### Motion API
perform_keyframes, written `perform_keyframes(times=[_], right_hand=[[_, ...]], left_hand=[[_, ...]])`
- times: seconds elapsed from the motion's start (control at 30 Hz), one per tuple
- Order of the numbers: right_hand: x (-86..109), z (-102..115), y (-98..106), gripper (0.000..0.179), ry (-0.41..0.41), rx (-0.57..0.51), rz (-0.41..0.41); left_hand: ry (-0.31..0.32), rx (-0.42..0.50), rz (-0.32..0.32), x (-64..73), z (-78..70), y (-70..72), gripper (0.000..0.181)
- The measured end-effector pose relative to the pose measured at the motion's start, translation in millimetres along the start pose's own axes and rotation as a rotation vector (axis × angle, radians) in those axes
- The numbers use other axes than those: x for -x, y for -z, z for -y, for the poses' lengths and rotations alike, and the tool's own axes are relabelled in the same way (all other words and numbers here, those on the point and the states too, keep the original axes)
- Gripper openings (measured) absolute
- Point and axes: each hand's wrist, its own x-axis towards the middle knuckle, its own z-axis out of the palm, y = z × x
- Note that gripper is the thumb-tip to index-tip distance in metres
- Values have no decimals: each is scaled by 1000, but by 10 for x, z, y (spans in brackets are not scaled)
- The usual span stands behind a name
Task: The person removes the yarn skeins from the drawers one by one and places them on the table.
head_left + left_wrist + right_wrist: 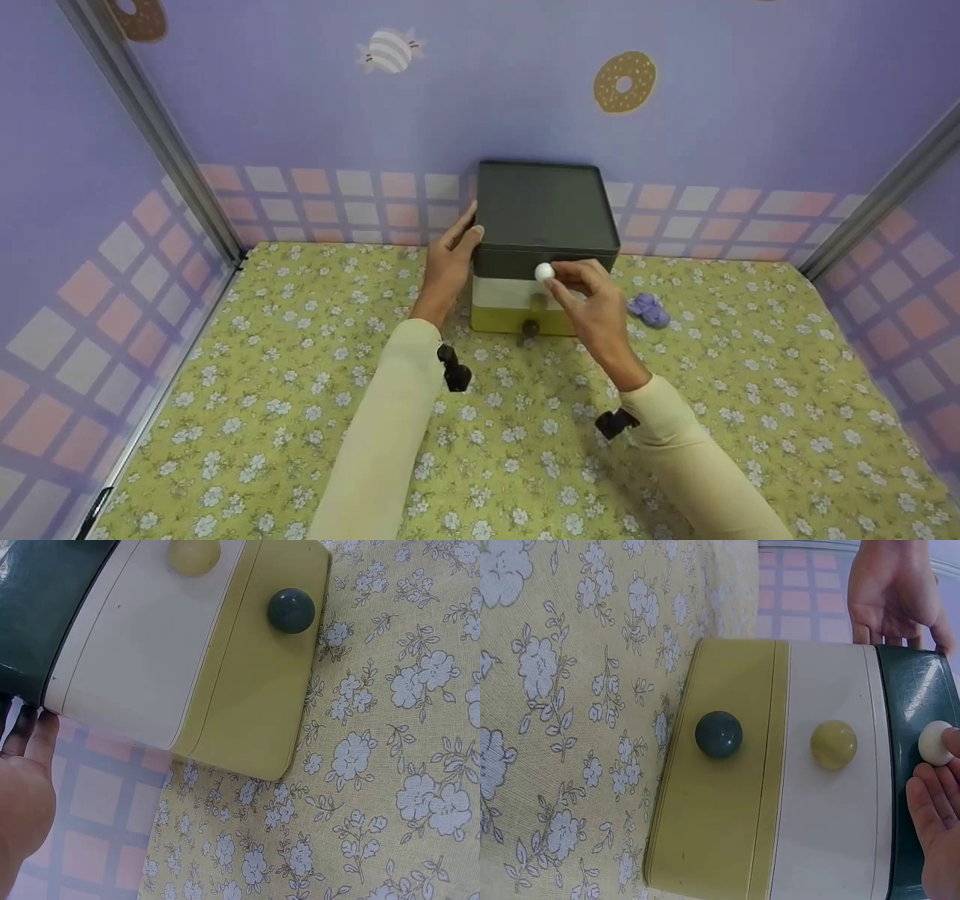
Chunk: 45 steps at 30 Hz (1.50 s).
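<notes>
A small three-drawer box [547, 206] stands against the back wall, dark green above, white in the middle and yellow below. My right hand [600, 307] pinches the round white knob [544, 272] of the dark green top drawer between thumb and fingers. Against the box's upper left side rests my left hand [446, 262], fingers extended and thumb near the top edge. The white middle drawer [829, 825] has a yellow knob [834, 744], and the yellow bottom drawer [251, 682] a dark green knob [291, 610]. All three drawer fronts stand nearly flush.
A crumpled purple bundle [649, 310] lies on the flowered tablecloth [495, 450], right of the box. Purple walls with printed tiles and sweets enclose the back and both sides. Grey metal posts [161, 135] run up the corners.
</notes>
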Motion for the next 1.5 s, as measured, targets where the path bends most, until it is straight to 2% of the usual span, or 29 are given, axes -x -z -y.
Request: perform_keyframes(times=[0.27, 0.6, 0.93, 1.1, 1.27, 1.5], right_hand=[[-19, -8, -26, 24, 14, -19, -8], [-14, -40, -25, 21, 20, -14, -17], [-22, -44, -52, 22, 54, -4, -25], [15, 64, -64, 24, 78, -47, -36], [68, 245, -48, 22, 64, -68, -49], [161, 232, -59, 18, 18, -91, -69]], left_hand=[[-17, 7, 19, 0, -1, 10, 52], [-18, -22, 20, -2, -12, 3, 54], [-10, -7, 9, -5, -5, 9, 53], [6, -10, 4, -2, -12, 10, 51], [9, -2, 5, -4, -15, 7, 51], [-13, 10, 22, -14, 5, 10, 52]])
